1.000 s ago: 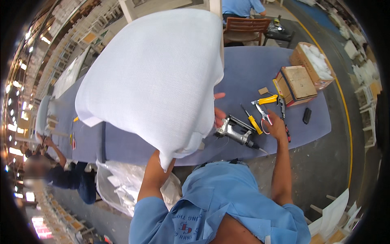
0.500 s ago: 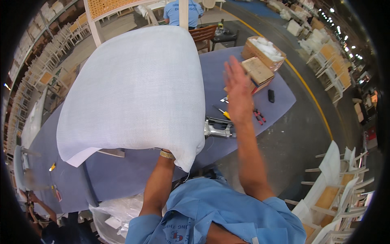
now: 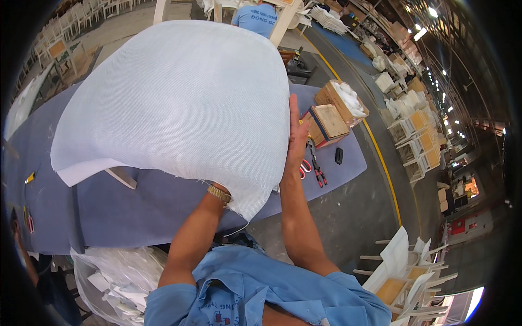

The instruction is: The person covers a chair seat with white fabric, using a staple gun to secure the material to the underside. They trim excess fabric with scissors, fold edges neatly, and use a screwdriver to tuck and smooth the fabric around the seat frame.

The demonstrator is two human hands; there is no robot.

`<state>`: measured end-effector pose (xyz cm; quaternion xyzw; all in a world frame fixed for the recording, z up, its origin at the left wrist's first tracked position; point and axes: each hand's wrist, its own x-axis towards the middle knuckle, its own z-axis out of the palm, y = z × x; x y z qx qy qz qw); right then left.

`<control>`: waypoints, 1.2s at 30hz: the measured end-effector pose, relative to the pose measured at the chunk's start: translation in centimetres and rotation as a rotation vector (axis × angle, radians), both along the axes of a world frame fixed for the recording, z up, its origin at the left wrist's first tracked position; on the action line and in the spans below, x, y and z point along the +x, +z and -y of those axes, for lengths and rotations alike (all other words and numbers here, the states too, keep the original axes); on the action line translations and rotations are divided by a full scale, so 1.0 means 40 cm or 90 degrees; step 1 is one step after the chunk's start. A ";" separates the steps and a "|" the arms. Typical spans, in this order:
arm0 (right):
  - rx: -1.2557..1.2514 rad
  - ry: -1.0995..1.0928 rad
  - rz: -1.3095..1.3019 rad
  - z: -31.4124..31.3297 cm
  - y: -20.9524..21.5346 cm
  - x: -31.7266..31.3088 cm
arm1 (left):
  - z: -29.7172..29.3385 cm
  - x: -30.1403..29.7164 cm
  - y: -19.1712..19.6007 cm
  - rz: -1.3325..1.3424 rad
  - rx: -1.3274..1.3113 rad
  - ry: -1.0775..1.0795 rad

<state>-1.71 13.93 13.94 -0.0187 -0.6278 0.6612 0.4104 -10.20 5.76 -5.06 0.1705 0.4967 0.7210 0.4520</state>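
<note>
Palm of the right hand (image 3: 295, 138) had just come to the right side of the white-upholstered chair seat (image 3: 174, 103); half a second earlier it was raised clear of it, so the seat was probably better steadied now. Its fingers lay straight and close together, clasping nothing. The left hand (image 3: 222, 187) vanished under the frayed fabric edge just past a wristwatch (image 3: 218, 193), so I could not tell its fingers' state or hold. The seat was over the blue-covered worktable (image 3: 144, 217), frayed edge facing the person, pale wooden post (image 3: 285, 24) at the far end. Its long axis seemed to run left to right, though fisheye bending made that uncertain.
</note>
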 end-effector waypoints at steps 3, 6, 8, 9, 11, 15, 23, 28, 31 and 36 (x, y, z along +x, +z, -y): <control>0.018 -0.008 0.023 0.013 0.008 -0.006 | 0.010 -0.010 0.001 -0.010 0.002 0.007; 0.051 -0.016 -0.002 -0.004 -0.002 0.000 | 0.002 -0.001 0.005 -0.013 0.007 -0.003; 0.031 -0.038 0.010 0.021 0.006 -0.020 | 0.013 -0.002 -0.001 -0.018 -0.003 0.004; 0.002 -0.063 0.041 0.054 0.033 -0.041 | 0.027 -0.009 -0.010 -0.021 -0.010 0.017; -0.051 -0.080 0.105 0.038 0.071 -0.042 | 0.020 0.008 -0.002 -0.021 -0.012 0.009; -0.099 0.039 0.042 -0.220 0.128 -0.030 | 0.014 0.030 0.001 -0.022 -0.009 0.010; 0.027 -0.205 -0.030 -0.097 0.121 -0.074 | 0.040 0.034 -0.014 -0.027 -0.029 0.038; -0.054 -0.104 -0.029 -0.130 0.147 0.036 | 0.066 0.042 -0.017 -0.032 -0.042 0.057; -0.012 -0.075 0.018 -0.040 0.102 0.012 | 0.071 0.041 -0.018 -0.044 -0.048 0.061; 0.069 -0.042 0.074 0.007 0.061 0.001 | 0.076 0.041 -0.011 -0.058 -0.060 0.060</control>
